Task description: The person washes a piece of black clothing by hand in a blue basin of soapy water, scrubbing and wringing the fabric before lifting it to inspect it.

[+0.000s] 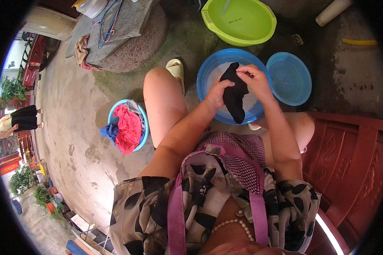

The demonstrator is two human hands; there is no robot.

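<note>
Holding a black cloth (236,97), limp, elongated; long axis near-to-far, rounded end toward us. Our left hand (217,92) grasps its left edge; our right hand (255,81) pinches near its far end. Blue basin (202,75) below.

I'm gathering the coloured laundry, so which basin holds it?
The small, round, light-blue plastic basin, leftmost of the four; it alone is heaped with red, blue and grey clothes.

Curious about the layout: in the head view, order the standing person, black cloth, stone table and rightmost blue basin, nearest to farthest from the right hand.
1. Black cloth: held in right hand.
2. Rightmost blue basin: just right.
3. Stone table: upper left.
4. Standing person: far left.
</note>
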